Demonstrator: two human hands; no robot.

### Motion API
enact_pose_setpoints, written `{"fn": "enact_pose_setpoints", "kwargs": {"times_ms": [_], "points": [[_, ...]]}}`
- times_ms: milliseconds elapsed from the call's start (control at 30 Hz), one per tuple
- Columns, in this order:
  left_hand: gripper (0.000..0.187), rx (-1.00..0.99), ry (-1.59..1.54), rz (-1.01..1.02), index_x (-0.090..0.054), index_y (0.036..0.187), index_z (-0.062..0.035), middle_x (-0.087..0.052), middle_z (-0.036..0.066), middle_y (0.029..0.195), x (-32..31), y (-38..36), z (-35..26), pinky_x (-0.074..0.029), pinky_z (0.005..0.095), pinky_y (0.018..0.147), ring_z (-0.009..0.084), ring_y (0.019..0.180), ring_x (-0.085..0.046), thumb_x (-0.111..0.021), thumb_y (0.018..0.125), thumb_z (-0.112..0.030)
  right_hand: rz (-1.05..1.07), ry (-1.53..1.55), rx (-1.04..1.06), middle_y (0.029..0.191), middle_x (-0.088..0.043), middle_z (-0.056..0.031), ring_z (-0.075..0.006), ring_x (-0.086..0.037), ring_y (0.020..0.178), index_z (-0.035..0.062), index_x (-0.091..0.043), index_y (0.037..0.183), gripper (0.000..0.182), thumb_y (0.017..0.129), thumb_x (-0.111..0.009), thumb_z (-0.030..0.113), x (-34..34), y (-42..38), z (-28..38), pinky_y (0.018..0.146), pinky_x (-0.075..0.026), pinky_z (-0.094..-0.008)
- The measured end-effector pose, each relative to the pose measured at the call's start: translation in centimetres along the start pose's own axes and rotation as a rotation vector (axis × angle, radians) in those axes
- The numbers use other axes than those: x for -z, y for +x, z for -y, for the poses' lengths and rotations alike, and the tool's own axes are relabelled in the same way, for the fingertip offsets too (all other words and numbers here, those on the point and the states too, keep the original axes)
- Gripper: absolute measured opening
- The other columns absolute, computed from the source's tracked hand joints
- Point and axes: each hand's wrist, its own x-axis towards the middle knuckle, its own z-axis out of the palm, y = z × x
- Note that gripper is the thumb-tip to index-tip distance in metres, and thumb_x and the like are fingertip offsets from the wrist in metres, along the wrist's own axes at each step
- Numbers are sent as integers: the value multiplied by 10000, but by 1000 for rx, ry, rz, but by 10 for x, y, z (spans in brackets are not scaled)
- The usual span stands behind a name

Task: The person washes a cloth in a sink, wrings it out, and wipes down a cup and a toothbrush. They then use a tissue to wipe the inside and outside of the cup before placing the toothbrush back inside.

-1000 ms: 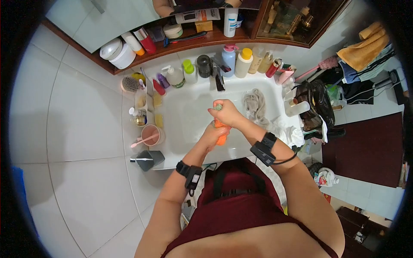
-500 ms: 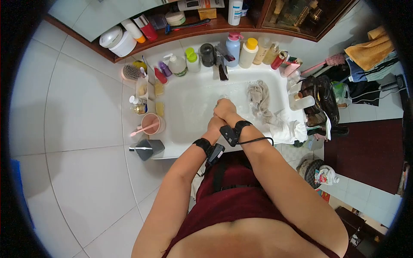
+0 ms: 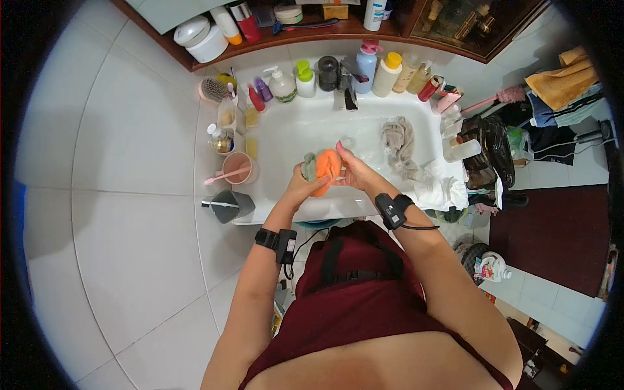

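Over the front part of the white basin (image 3: 286, 123), a bunched orange cloth (image 3: 328, 164) shows between my two hands. Pressed against its left side is a grey-green cloth (image 3: 309, 168). My left hand (image 3: 301, 187) is closed around the lower left of this bundle, its fingers partly hidden under the cloth. On the right, my right hand (image 3: 354, 171) grips the orange cloth's edge, thumb raised. A wet greyish-beige cloth (image 3: 398, 143) lies in the basin's right side. White fabric (image 3: 441, 188) is heaped over the front right corner.
Behind the basin stands a dark tap (image 3: 350, 99) among several bottles (image 3: 388, 75). Along the left rim are a pink cup (image 3: 242, 168) with a toothbrush and a dark grey cup (image 3: 234, 207). A wooden shelf (image 3: 299, 36) overhangs the back.
My hands were clasped together over the basin; now they are apart and turned upward, with the orange and grey-green cloths showing between them. The view has shifted slightly.
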Motion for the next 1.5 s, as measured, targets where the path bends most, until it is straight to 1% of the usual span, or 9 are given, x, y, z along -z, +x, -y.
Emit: {"fn": "enact_pose_setpoints", "kwargs": {"times_ms": [133,267,467,533,633,833,1167,1300,1500], "points": [[807,84,-144,34,-156,1319,7,-495,150,1189,18,-32,-13,-455,332,880,203,1059,-526,-714,779,-211,168,28,10,1337,-339,-143,-319,-445,1180,101,-130,1406,879,785,-675,401,-19,-12,-11,901,-437,-518],[689,-83,-304,-92,-175,1310,-13,-467,158,1224,31,-49,3,-427,338,914,207,1106,-492,-647,822,-127,165,56,-43,1310,-361,-173,-306,-475,1160,84,-194,1370,817,765,-727,215,-43,-32,-21,864,-493,-469],[642,-216,-280,-173,-219,1303,-17,-461,156,1220,59,-63,8,-385,345,951,215,1134,-468,-625,809,-80,207,-276,-279,1136,-519,-130,-244,-587,972,45,-331,1258,615,806,-688,264,-56,-35,-67,783,-545,-350],[635,-225,-167,-141,-251,1302,-14,-444,161,1236,68,-66,11,-374,351,959,229,1156,-449,-629,795,-72,215,-280,-284,1232,-447,-125,-232,-592,929,48,-323,1280,614,834,-651,312,-70,-34,-90,774,-542,-319],[642,-332,331,-258,-300,1294,-10,-455,179,1236,77,-67,22,-386,374,950,286,1149,-467,-650,760,-74,253,-305,-278,1337,-373,-129,-243,-576,965,48,-272,1344,638,886,-549,394,-89,-24,-127,794,-526,-336],[678,-73,1161,-349,-341,1321,-81,-359,240,1333,68,-76,61,-310,493,1004,431,1230,-342,-674,737,-171,250,-653,-338,1365,-354,-176,-243,-569,1002,47,-222,1391,724,881,-509,472,-108,-16,-158,782,-524,-326],[748,-187,1135,-359,-283,1390,-155,-189,237,1433,63,-78,85,-174,518,1068,457,1302,-197,-672,755,-228,161,-550,-277,1106,-526,-79,-165,-564,902,62,-401,1303,559,885,-543,406,-66,-36,-149,757,-499,-300],[783,-260,1116,-327,-280,1390,-136,-206,256,1418,59,-82,70,-184,525,1058,482,1288,-198,-689,729,-222,65,-484,-268,1063,-566,-52,-146,-582,874,72,-457,1245,490,886,-548,392,-54,-49,-135,759,-497,-288],[566,-609,933,-370,-439,1268,-45,-334,272,1344,52,-67,56,-242,505,1036,480,1250,-276,-649,758,-170,-21,-352,-191,1050,-588,-85,-178,-595,898,47,-495,1195,447,892,-546,371,-24,-45,-113,759,-499,-295]]}}
